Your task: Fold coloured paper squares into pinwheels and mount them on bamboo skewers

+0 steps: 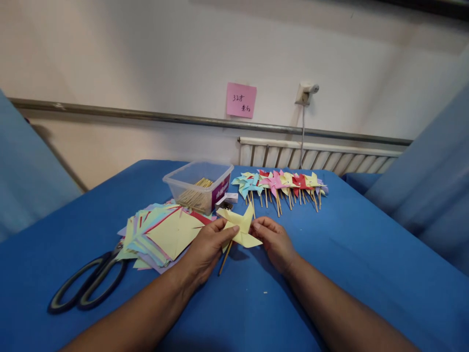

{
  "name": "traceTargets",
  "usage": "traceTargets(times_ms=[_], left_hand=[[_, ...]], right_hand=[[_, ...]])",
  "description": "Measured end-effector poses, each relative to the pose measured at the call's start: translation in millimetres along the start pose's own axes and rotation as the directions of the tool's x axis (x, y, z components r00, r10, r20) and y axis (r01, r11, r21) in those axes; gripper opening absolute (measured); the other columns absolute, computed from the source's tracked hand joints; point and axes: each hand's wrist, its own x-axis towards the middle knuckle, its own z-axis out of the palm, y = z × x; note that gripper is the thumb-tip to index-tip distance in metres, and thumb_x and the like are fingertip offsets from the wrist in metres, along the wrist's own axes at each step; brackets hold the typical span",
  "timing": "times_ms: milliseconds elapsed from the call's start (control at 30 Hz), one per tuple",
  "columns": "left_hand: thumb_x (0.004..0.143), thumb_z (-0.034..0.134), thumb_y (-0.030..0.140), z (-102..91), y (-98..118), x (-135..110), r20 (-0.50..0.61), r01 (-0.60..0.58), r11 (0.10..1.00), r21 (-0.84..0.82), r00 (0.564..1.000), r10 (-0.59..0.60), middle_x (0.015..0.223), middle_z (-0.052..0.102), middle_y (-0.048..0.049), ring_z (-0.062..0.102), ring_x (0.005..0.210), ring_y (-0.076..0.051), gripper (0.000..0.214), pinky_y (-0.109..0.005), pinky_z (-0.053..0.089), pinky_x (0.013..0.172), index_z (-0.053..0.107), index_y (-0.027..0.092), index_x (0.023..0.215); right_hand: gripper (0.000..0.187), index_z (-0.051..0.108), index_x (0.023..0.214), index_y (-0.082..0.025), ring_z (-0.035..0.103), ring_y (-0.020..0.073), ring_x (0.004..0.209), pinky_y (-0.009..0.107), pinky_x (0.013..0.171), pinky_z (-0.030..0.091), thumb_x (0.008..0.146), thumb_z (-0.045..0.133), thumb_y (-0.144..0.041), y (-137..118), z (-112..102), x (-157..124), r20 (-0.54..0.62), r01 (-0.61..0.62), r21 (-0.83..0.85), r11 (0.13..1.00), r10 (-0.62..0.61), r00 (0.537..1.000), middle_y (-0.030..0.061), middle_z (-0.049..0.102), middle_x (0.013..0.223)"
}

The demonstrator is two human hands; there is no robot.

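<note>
My left hand [210,244] grips a pale yellow paper pinwheel [245,235], its thumb pressed on the folded middle. A thin wooden stick [224,259] slants down from below the pinwheel; where its top end meets the paper is hidden. Beside the pinwheel's right edge is my right hand [274,242], thumb and fingertips pinched together. Whatever those fingertips hold, if anything, is too small to make out. Just behind the pinwheel sits a small open box [227,200] with shiny small metal pieces in it.
Cut coloured paper squares [172,232] lie piled at left, with black-handled scissors [91,281] beside them. A clear plastic tub [190,188] holds wooden sticks. Several finished pinwheels [274,182] lie in a row at the back of the blue-covered table [348,269].
</note>
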Motion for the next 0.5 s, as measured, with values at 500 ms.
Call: traceTargets(times_ms=[500], left_hand=[[0.066,0.077,0.028,4.0,-7.7,-2.7,-0.017,0.058,0.997,-0.058,0.998,-0.059,0.069,0.066,-0.0024,0.058,0.059,-0.012,0.022,-0.024,0.044,0.061,0.063,0.014,0.077]], right_hand=[[0.03,0.065,0.082,-0.017,0.062,0.0125,0.061,0.025,0.063,0.047,0.065,0.079,-0.037,0.3,2.1,-3.0,0.095,-0.016,0.022,1.0,0.013,0.995,0.0015,0.07,0.073]])
